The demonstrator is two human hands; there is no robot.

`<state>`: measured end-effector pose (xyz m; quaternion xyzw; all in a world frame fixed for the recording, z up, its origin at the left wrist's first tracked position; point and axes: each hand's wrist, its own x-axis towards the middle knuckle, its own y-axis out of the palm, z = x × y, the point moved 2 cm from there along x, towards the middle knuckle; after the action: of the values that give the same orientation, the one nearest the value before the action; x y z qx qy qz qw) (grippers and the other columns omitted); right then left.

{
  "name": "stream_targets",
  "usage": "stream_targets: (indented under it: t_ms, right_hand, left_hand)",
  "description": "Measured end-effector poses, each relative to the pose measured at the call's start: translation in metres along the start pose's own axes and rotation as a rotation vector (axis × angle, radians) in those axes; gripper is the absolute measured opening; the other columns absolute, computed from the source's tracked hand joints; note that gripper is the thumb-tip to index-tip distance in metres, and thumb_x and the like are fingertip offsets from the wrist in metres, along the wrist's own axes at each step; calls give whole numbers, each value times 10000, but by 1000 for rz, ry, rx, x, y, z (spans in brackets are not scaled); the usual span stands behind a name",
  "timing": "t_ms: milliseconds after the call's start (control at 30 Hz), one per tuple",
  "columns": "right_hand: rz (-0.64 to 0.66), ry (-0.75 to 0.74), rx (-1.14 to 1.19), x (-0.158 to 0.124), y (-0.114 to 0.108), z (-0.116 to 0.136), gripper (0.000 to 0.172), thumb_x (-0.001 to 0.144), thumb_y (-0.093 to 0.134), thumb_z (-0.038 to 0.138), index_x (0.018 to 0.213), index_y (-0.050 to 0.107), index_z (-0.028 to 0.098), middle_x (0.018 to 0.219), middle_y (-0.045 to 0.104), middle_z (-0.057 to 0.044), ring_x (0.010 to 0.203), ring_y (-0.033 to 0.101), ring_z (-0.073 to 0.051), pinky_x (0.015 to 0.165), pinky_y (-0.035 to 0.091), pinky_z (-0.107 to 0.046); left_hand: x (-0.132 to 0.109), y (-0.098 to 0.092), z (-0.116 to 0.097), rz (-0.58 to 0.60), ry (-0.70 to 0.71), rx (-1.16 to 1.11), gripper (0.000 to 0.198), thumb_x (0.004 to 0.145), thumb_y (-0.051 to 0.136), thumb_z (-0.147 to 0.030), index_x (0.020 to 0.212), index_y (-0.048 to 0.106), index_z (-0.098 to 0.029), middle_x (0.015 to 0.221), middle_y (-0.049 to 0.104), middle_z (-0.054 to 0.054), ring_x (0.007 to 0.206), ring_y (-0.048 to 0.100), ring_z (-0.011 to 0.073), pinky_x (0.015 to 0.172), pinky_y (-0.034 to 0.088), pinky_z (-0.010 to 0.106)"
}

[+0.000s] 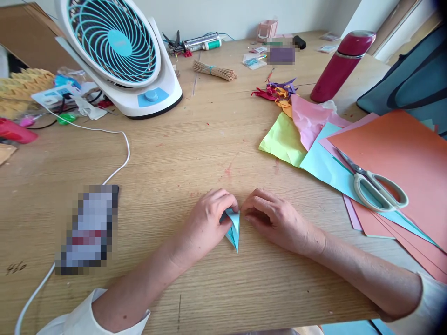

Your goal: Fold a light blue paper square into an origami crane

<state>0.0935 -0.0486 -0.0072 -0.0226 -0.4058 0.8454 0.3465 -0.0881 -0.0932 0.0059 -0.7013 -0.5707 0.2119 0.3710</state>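
Thumb and fingers of my left hand (211, 214) pinch a small folded piece of light-blue paper (233, 228) just above the table. Its narrow point faces down toward me, and folded layers show along its side; the upper part is partly hidden behind my fingers. My right hand (275, 218) is closed, fingers curled and thumb drawn in, with its fingertips close beside the paper's right edge. Whether those fingertips touch the paper or hold anything small, I cannot make out.
Scissors (375, 184) lie on coloured paper sheets (398, 139) at right, near a crumpled yellow-green sheet (284, 139) and a red thermos (342, 67). A white fan (153, 97) stands at back left. A phone (89, 228) with a white cable (127, 146) lies at left.
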Motion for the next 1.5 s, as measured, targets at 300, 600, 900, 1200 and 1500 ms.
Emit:
stream_targets:
  t_ms: [300,600,900,1200,1500]
  right_hand:
    - [17,-27,-29,1,1,0,196,911,543,68,992,651,210,947,618,-56,878,588,-182,793,464,-317]
    - [21,-42,-126,6,5,4,139,935,540,111,935,654,191,883,619,-52,812,580,-174,775,429,-319]
    - [37,-53,-109,4,5,2,161,931,527,89,895,643,193,863,620,-40,801,569,-166,760,393,-317]
    - [58,-78,-158,6,6,3,138,966,538,161,871,635,183,857,614,-39,791,566,-162,749,379,-309]
    - [50,-132,-249,6,7,7,179,985,520,204,854,634,165,822,605,-47,759,543,-173,713,385,-311]
  left_hand:
    - [-6,0,-5,25,40,53,351,731,467,130,840,559,-191,877,584,-1,827,570,158,711,440,264]
    - [-14,5,-10,21,22,90,237,840,536,43,876,530,-192,928,553,8,834,574,157,742,474,270]
    - [-27,4,-7,6,77,68,214,868,597,7,973,608,-178,1052,629,40,972,642,179,844,523,285]
    - [-34,4,-5,-35,107,53,198,895,624,-77,1057,610,-190,1123,649,57,1035,659,183,913,547,300]
    - [-37,13,-5,-155,214,205,120,911,595,-66,1002,597,-145,1023,651,66,979,657,187,927,545,313]
